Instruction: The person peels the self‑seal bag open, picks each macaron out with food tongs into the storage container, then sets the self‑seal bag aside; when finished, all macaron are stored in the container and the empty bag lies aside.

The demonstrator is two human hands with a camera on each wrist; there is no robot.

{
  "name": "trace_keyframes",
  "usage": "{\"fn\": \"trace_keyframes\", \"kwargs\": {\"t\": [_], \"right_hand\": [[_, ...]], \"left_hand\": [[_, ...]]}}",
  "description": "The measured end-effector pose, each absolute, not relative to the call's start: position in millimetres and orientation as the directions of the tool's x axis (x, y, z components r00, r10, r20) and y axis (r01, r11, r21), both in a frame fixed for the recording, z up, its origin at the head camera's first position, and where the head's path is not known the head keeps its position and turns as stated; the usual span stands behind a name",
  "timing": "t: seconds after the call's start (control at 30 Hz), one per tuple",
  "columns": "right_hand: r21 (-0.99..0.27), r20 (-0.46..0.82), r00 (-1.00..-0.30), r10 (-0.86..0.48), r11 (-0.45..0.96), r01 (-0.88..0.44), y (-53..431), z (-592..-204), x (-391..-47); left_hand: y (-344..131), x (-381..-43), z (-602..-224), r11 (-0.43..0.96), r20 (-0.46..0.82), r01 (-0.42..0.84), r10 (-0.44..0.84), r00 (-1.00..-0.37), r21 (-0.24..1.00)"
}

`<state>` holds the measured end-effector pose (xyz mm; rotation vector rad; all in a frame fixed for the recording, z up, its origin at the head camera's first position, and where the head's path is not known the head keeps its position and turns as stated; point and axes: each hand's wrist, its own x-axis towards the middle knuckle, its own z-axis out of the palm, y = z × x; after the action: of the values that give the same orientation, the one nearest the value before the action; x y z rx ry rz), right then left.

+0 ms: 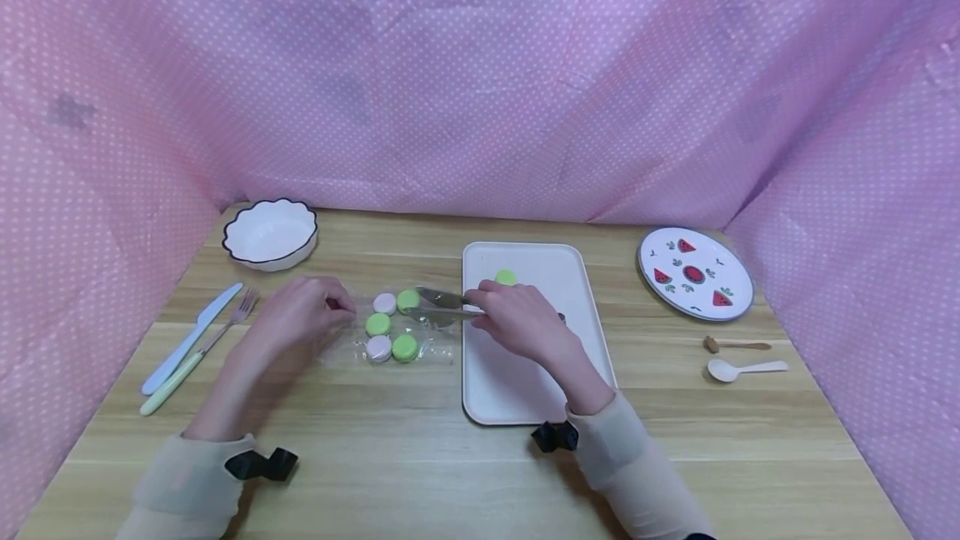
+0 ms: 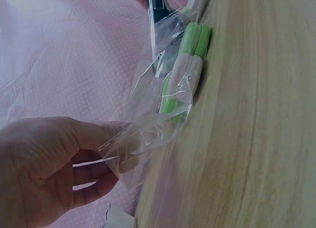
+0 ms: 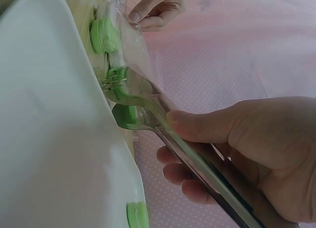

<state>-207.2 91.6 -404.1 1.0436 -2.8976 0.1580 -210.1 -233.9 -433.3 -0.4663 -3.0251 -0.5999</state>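
My left hand (image 1: 303, 311) pinches the near end of a clear plastic bag (image 2: 148, 134) between thumb and fingers. Inside the bag, several green and pale lilac macarons (image 1: 405, 347) lie on the table. My right hand (image 3: 261, 149) grips metal tongs (image 3: 190, 156) around their arms. One end is slotted like a fork, the other flat, and both reach into the bag's right end, around a green macaron (image 3: 129, 115). Another green macaron (image 1: 506, 277) sits on the white tray (image 1: 517, 390) under my right hand.
A white scalloped bowl (image 1: 272, 232) stands at the back left, with a blue knife (image 1: 191, 340) and a green-handled fork (image 1: 187, 365) before it. On the right are a watermelon-patterned plate (image 1: 693, 298), a small wooden utensil (image 1: 738, 346) and a white spoon (image 1: 746, 369).
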Motion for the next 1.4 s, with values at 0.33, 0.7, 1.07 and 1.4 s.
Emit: {"fn": "trace_keyframes", "kwargs": {"t": [0.33,0.7,1.07,1.4], "right_hand": [[-0.068,0.072,-0.784,-0.616,0.781,-0.620,85.1,-405.9,-209.9],[-0.073,0.070,-0.789,-0.610,0.786,-0.614,82.5,-408.3,-211.1],[-0.037,0.085,-0.780,-0.620,0.780,-0.624,83.4,-409.1,-211.7],[-0.033,0.102,-0.760,-0.641,0.762,-0.647,88.8,-404.6,-209.2]], "left_hand": [[-231.3,-210.5,-433.1,0.872,0.093,0.315,0.303,-0.948,0.376],[-229.7,-209.5,-431.3,0.872,0.086,0.300,0.290,-0.953,0.386],[-229.8,-210.5,-433.1,0.867,0.106,0.322,0.305,-0.946,0.381],[-231.8,-211.0,-433.7,0.864,0.117,0.335,0.314,-0.942,0.377]]}}
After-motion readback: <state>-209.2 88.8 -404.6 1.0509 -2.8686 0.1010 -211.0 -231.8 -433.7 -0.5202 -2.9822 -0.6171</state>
